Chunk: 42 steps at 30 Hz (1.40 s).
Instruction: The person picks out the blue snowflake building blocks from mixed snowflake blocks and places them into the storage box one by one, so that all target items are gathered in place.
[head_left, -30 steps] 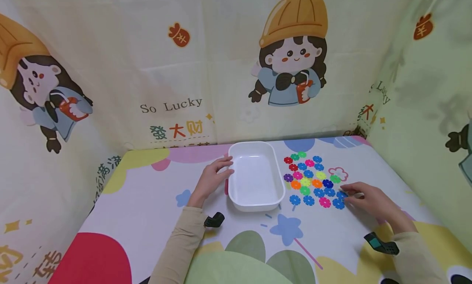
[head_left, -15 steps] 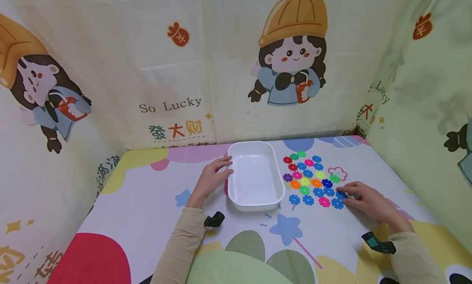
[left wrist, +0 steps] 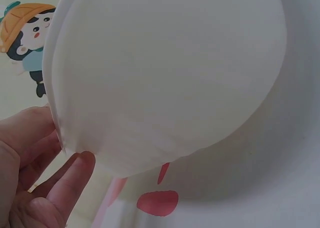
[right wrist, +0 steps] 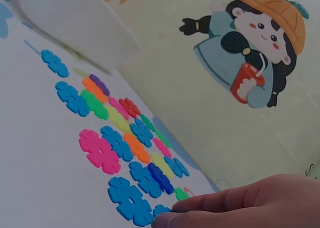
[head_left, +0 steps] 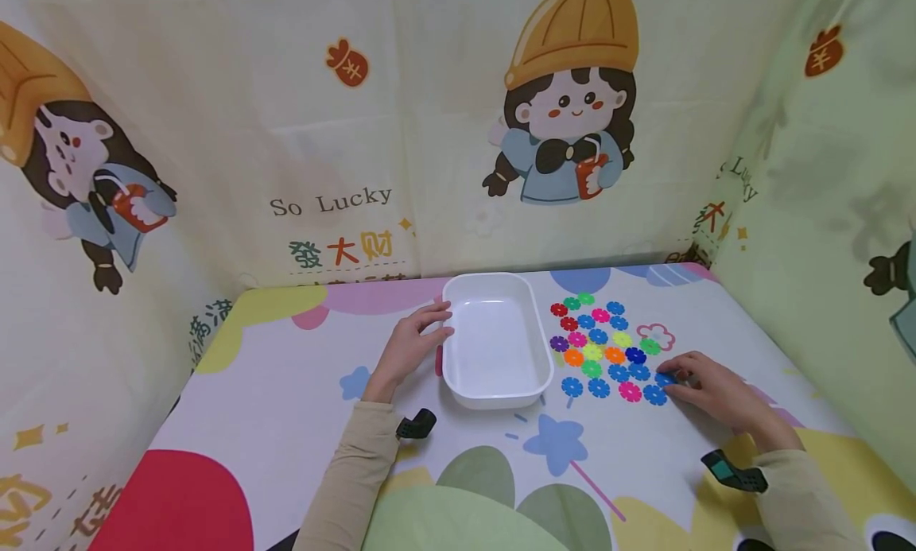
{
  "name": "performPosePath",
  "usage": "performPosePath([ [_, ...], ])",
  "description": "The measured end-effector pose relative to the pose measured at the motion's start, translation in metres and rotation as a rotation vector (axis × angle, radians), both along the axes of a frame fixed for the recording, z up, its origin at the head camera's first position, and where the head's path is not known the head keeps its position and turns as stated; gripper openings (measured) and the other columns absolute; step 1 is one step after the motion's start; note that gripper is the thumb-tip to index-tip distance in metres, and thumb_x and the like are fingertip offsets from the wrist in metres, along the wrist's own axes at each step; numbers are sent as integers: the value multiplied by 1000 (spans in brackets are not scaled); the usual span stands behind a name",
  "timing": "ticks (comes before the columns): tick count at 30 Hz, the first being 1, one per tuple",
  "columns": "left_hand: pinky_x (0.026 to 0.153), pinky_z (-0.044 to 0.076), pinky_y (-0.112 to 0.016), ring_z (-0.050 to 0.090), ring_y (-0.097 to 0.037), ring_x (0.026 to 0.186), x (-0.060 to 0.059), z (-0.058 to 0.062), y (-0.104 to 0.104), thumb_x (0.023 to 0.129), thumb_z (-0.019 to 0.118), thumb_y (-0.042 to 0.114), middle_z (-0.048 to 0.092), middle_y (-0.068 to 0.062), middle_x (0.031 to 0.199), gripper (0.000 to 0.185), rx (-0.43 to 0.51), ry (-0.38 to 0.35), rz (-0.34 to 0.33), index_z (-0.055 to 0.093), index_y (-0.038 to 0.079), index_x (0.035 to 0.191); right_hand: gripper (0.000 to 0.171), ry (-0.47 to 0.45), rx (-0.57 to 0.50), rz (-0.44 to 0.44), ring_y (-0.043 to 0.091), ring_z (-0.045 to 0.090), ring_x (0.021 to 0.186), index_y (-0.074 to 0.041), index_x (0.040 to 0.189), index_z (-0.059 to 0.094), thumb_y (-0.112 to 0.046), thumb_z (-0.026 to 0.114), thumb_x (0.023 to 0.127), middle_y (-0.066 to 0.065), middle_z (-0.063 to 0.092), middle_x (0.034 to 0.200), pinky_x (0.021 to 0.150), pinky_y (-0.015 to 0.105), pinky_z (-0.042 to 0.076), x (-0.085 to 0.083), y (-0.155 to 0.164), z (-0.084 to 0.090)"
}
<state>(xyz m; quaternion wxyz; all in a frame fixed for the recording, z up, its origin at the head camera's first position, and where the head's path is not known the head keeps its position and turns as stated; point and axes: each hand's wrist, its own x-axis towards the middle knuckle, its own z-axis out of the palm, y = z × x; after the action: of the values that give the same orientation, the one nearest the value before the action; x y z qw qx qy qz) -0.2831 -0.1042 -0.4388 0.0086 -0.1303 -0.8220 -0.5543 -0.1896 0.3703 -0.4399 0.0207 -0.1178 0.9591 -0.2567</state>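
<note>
A white plastic bin (head_left: 494, 397) stands at the middle of the printed mat, with nothing inside. My left hand (head_left: 438, 326) rests against its left wall with relaxed fingers (left wrist: 80, 168) beside the bin (left wrist: 165, 73). To the right of the bin lie several flat flower-shaped pieces (head_left: 604, 348) in blue, pink, green, orange, red and purple. My right hand (head_left: 669, 374) is at the cluster's near right corner and pinches a blue piece (head_left: 665, 379) that still lies on the mat. In the right wrist view the right hand (right wrist: 172, 214) covers most of that blue piece (right wrist: 161, 210).
Cartoon-printed cloth walls (head_left: 343, 137) close in the back, left and right sides. The colourful mat (head_left: 286, 392) covers the table. A black wrist camera mount (head_left: 415, 426) sits on the left sleeve, another (head_left: 737, 471) on the right.
The right hand's fingers have drawn together on the blue piece at the cluster's corner. The left hand and the bin have not moved.
</note>
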Motion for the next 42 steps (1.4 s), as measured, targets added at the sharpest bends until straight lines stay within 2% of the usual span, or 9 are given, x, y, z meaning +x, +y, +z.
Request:
performPosePath([
  [5, 109, 38, -46, 34, -15, 142, 0, 0, -1, 91, 71, 27, 52, 9, 142, 37, -4, -2, -3, 68, 12, 125, 33, -8, 12, 6, 30, 55, 99, -3, 116, 63, -14, 73, 88, 16, 58, 112, 82, 48, 53, 0, -3, 1],
  [10, 109, 38, -45, 33, -13, 142, 0, 0, -1, 91, 71, 29, 52, 12, 142, 38, -16, -5, -3, 67, 14, 125, 35, 0, 20, 19, 30, 56, 101, -1, 118, 61, -13, 73, 87, 15, 59, 112, 82, 45, 54, 1, -5, 1],
  [15, 110, 38, -45, 32, -13, 142, -1, 0, -1, 91, 71, 29, 52, 12, 142, 38, -17, 4, -9, 67, 14, 125, 38, 24, 11, 24, 32, 56, 103, 0, 120, 60, -14, 74, 87, 16, 58, 113, 83, 47, 55, 4, -4, 0],
  [23, 110, 38, -46, 34, -15, 141, -1, -1, -1, 91, 71, 28, 52, 10, 142, 38, -19, 13, -11, 67, 13, 125, 35, 55, 24, 5, 29, 55, 98, -3, 118, 63, -15, 74, 87, 13, 55, 108, 75, 25, 51, 4, -2, -3],
  [28, 110, 38, -46, 34, -14, 141, 0, 0, -1, 91, 71, 29, 52, 12, 142, 38, -18, 7, -8, 67, 14, 125, 35, 59, 35, 1, 26, 55, 94, -3, 118, 66, -13, 74, 86, 14, 56, 107, 70, 19, 49, 4, 0, -3],
  [31, 109, 38, -46, 35, -16, 141, 0, 0, -1, 91, 71, 29, 52, 10, 142, 38, -15, 7, -10, 68, 14, 125, 37, 37, 48, 2, 27, 55, 94, -3, 120, 66, -14, 74, 86, 16, 57, 110, 71, 23, 51, 3, 2, -1],
  [37, 109, 38, -46, 34, -15, 141, 0, 0, -1, 90, 71, 30, 52, 11, 142, 38, -13, 3, -6, 68, 14, 125, 39, -14, 70, 27, 31, 58, 100, -5, 122, 66, -19, 74, 87, 18, 59, 117, 80, 44, 55, 2, 4, 6],
  [39, 110, 38, -45, 34, -13, 141, 0, 0, -1, 90, 71, 30, 52, 12, 141, 38, -15, 1, -5, 68, 15, 125, 39, -24, 77, 43, 32, 58, 100, -4, 121, 67, -20, 74, 86, 18, 60, 116, 80, 45, 56, 1, 4, 8],
  [42, 110, 37, -44, 33, -13, 141, 0, 0, -1, 91, 71, 29, 52, 13, 141, 38, -19, 3, -8, 68, 14, 125, 40, -32, 86, 42, 31, 60, 99, -3, 120, 67, -18, 76, 84, 16, 63, 113, 79, 36, 56, 0, 4, 10],
])
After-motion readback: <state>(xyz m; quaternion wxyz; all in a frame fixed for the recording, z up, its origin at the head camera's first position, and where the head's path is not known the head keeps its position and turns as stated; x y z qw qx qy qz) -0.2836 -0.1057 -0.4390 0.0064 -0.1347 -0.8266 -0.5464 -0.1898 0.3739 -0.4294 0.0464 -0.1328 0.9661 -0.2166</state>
